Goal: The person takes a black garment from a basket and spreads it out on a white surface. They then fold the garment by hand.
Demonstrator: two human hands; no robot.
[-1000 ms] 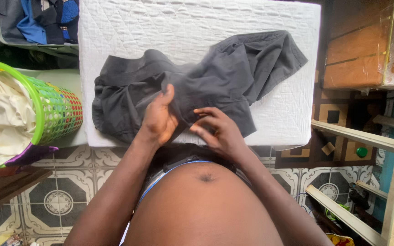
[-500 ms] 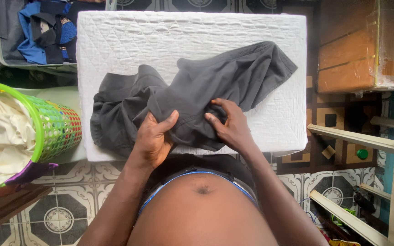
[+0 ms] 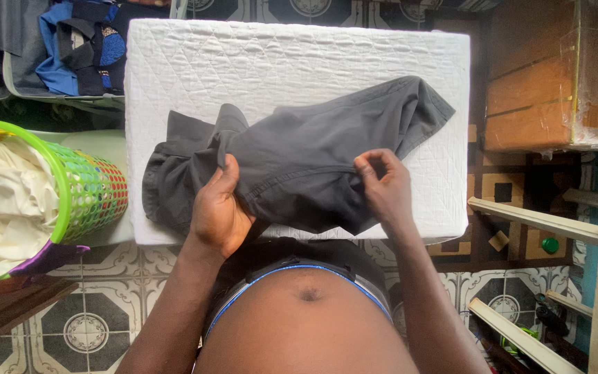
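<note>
Head view shows us standing at a white quilted pad (image 3: 299, 62) that serves as our worktop, with a dark grey garment (image 3: 299, 156) spread across it. Our left hand (image 3: 219, 208) pinches a fold of the cloth near the garment's left-centre, thumb on top and fingers curled under. Our right hand (image 3: 385, 187) grips the stitched edge toward the right, fingertips closed on the seam, so the stretch of fabric between the hands is pulled fairly straight.

As far as we can judge, the work is at an early stage. The garment is laid out and partly straightened along the near edge, but the left part lies bunched in wrinkles and the far right end is crumpled near the pad's edge. No neat fold shows yet; smoothing and folding appear to remain.

To our left a green laundry basket (image 3: 88, 187) holds pale cloth (image 3: 1, 194), apart from the pad. Beyond the pad's far left corner lies a heap of blue and dark clothes (image 3: 77, 41). A wooden box (image 3: 541, 76) stands to the right, over patterned floor tiles (image 3: 84, 325).
</note>
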